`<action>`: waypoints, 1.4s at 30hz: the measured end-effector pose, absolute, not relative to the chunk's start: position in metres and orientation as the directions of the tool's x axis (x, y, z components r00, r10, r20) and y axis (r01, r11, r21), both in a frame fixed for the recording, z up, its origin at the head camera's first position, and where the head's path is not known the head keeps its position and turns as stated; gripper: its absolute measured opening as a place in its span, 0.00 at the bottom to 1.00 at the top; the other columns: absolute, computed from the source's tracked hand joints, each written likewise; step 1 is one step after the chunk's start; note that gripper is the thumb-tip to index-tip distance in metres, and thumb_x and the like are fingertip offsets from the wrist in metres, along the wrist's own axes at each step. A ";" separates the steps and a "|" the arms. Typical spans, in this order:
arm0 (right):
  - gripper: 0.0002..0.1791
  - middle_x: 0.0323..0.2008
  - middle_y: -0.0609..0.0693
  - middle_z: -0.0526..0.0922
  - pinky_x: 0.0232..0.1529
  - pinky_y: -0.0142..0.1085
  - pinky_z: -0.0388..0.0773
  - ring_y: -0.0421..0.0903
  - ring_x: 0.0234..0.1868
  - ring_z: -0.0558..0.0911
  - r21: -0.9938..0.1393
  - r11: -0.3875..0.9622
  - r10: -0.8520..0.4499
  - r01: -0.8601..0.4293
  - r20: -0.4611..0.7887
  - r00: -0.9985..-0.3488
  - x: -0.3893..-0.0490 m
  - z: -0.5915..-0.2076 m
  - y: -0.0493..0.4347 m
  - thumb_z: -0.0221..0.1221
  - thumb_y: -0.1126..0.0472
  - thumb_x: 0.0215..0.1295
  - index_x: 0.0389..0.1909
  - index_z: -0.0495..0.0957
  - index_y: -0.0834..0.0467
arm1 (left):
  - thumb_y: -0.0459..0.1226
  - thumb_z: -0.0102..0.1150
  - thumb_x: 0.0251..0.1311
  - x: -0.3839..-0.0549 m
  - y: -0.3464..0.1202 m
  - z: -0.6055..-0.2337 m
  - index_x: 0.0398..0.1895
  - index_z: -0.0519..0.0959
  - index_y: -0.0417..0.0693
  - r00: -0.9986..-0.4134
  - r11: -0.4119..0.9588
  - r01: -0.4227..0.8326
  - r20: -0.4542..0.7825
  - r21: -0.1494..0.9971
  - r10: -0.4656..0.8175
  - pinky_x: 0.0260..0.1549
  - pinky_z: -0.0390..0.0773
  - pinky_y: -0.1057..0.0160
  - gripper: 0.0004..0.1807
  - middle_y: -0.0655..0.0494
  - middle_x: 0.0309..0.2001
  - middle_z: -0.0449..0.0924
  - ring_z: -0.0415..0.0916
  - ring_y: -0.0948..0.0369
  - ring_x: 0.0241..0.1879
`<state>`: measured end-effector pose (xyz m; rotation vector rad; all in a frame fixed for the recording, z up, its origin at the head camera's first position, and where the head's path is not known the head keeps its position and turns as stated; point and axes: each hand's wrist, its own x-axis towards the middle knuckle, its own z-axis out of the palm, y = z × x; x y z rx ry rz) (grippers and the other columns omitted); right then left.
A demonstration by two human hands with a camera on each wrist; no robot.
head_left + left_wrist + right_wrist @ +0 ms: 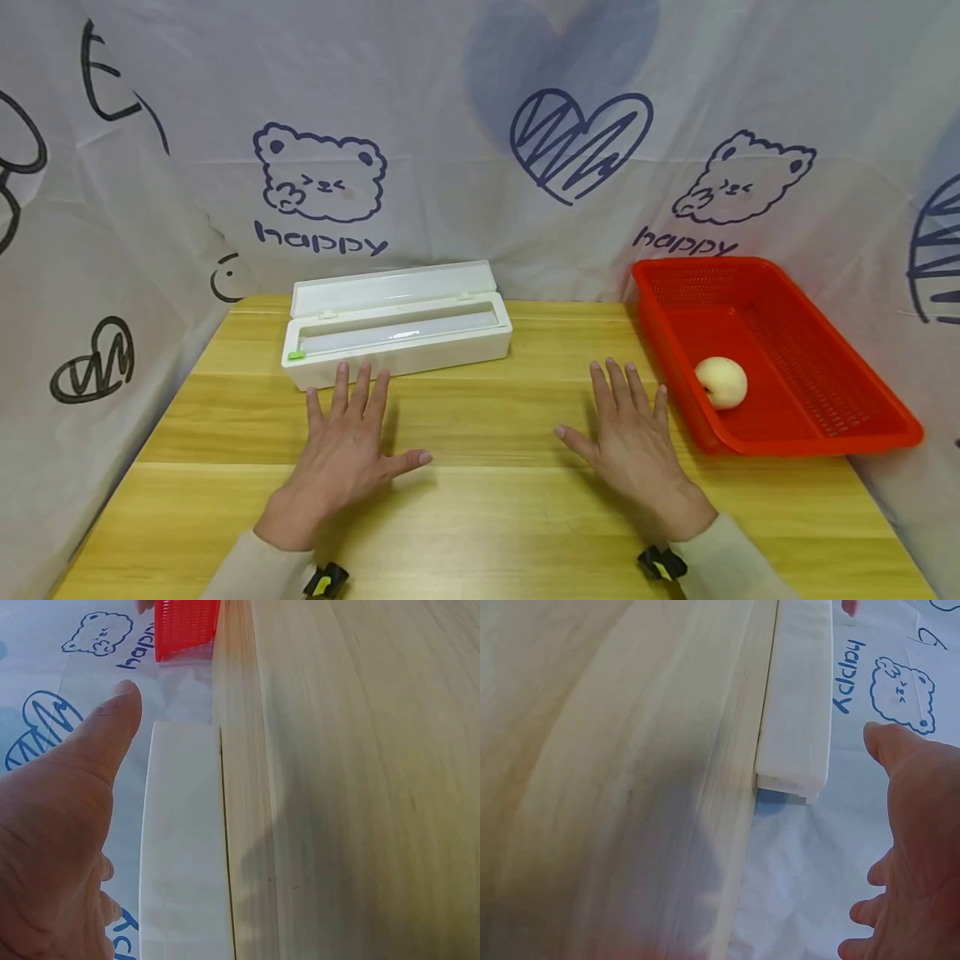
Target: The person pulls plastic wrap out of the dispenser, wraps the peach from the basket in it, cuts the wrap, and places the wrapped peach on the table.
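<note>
A long white box (405, 357) stands at the back left of the table, its lid (393, 286) tipped back. Inside lies a whitish roll (397, 332), and a small green piece (297, 355) sits at the box's left front corner. My left hand (341, 454) is spread palm down over the table just in front of the box, holding nothing. Likewise spread and holding nothing, my right hand (632, 450) hovers left of the red basket (885, 437). A pale round fruit (722, 382) rests in that basket against its left wall.
The wooden table (480, 517) meets a white printed cloth (450, 183) at the back and sides. Black straps with yellow marks circle both wrists, over pale sleeves (735, 558). The basket reaches toward the table's right edge.
</note>
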<state>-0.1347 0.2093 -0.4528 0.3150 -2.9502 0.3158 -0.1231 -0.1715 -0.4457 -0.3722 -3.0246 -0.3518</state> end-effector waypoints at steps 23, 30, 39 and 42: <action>0.52 0.80 0.69 0.57 0.77 0.68 0.56 0.68 0.79 0.59 -0.258 0.891 -0.298 -0.373 0.286 -0.911 -0.188 -0.423 0.164 0.66 0.42 0.71 0.81 0.54 0.68 | 0.39 0.76 0.60 -0.150 -0.238 -0.413 0.75 0.60 0.28 -0.926 0.896 0.176 0.376 0.409 0.010 0.72 0.56 0.30 0.47 0.24 0.75 0.56 0.50 0.28 0.74; 0.42 0.75 0.66 0.67 0.75 0.59 0.67 0.64 0.74 0.70 -0.400 0.825 -0.301 -0.400 0.287 -0.909 -0.225 -0.415 0.138 0.65 0.48 0.74 0.77 0.62 0.68 | 0.48 0.76 0.62 -0.169 -0.268 -0.411 0.82 0.50 0.32 -0.977 0.821 -0.011 0.170 0.571 -0.131 0.71 0.58 0.27 0.57 0.26 0.79 0.49 0.50 0.28 0.74; 0.46 0.80 0.64 0.61 0.78 0.57 0.63 0.62 0.79 0.64 -0.567 0.786 -0.259 -0.245 0.056 -0.964 -0.267 -0.422 0.122 0.63 0.44 0.75 0.81 0.56 0.65 | 0.58 0.73 0.61 -0.193 -0.278 -0.429 0.84 0.37 0.35 -0.991 0.695 -0.121 -0.048 0.709 -0.123 0.73 0.57 0.28 0.68 0.23 0.79 0.47 0.53 0.31 0.76; 0.48 0.79 0.63 0.63 0.76 0.56 0.66 0.61 0.76 0.68 -0.638 0.748 -0.246 -0.180 -0.015 -0.969 -0.277 -0.426 0.116 0.64 0.44 0.74 0.82 0.54 0.63 | 0.57 0.73 0.62 -0.195 -0.278 -0.435 0.84 0.39 0.35 -0.992 0.671 -0.120 -0.061 0.732 -0.111 0.73 0.59 0.29 0.66 0.24 0.77 0.53 0.57 0.33 0.74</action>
